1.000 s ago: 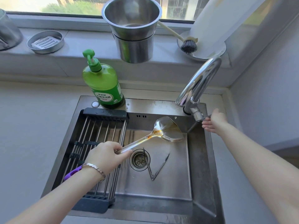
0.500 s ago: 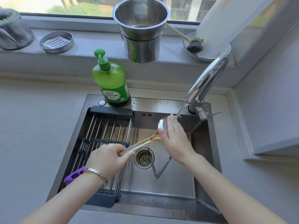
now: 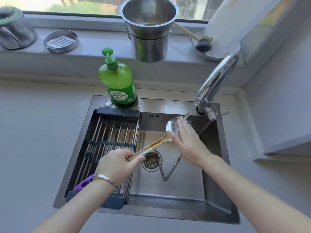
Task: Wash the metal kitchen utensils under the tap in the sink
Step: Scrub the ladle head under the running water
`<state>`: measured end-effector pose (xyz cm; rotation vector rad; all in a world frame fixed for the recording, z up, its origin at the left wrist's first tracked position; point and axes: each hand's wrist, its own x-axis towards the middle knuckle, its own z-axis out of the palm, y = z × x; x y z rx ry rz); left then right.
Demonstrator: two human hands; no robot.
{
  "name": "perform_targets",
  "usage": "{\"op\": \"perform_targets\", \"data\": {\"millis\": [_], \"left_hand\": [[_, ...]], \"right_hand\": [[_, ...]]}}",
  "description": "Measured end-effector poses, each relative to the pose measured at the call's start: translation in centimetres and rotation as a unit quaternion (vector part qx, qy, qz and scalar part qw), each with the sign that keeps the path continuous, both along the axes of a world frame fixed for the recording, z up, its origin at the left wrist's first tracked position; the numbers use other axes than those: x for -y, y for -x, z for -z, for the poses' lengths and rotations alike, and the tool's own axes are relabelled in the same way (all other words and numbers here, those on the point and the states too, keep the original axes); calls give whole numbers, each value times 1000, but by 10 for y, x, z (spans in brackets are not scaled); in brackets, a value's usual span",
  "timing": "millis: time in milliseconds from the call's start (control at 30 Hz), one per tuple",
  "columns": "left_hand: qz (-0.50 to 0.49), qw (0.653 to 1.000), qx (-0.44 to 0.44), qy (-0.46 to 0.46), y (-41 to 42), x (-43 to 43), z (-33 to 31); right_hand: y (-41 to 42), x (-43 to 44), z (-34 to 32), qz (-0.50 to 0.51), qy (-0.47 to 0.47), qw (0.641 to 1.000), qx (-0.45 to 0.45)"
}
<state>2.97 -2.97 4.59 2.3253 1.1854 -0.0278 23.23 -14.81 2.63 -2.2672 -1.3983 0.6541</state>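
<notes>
A large metal spatula with brown residue along its neck is held over the steel sink. My left hand grips its handle. My right hand lies flat against the blade with fingers extended, under the stream running from the chrome tap. Metal tongs lie in a V on the sink floor beside the drain.
A black roll-up drying rack covers the sink's left half, with a purple-handled tool on it. A green soap bottle stands at the sink's back rim. The sill holds stacked steel pots, a dish brush and a soap dish.
My right hand left the tap lever and came onto the spatula blade. Water now runs from the tap over the blade and my fingers. My left hand keeps its grip.
</notes>
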Motion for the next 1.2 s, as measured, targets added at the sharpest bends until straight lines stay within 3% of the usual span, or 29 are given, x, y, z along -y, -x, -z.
{"op": "perform_targets", "data": {"millis": [133,267,400,433,533,567,633,700,733,767,867,1100,1200], "left_hand": [[-18,1000,12,21,0,1,1],[-25,999,25,17,2,1,1],[-43,998,29,39,-3,2,0],[-45,997,32,48,-3,2,0],[-51,995,47,66,-6,5,-1],[-57,994,60,77,-8,6,-2],[-69,989,86,94,-14,7,-4],[-65,990,83,90,-22,9,-6],[-59,992,72,86,-26,10,-7],[-53,993,59,83,-30,12,-7],[-41,997,28,59,-42,19,-7],[4,1000,10,-12,-58,22,-9],[5,1000,21,-8,-63,24,-9]], "right_hand": [[16,2,0,-131,-41,989,59],[-7,0,-2,3,-14,1000,11],[8,6,2,-127,-60,985,96],[4,6,3,-122,-67,986,94],[-17,2,5,100,-78,990,-59],[-20,1,5,209,-82,963,-148],[-17,1,5,368,-103,848,-367],[-7,-2,3,397,-156,712,-558],[-2,-6,-1,391,-189,657,-616],[3,-10,-5,386,-213,628,-641],[18,-26,-15,417,-259,608,-625],[32,-24,-19,408,-245,634,-610],[20,-23,-24,433,-279,604,-608]]}}
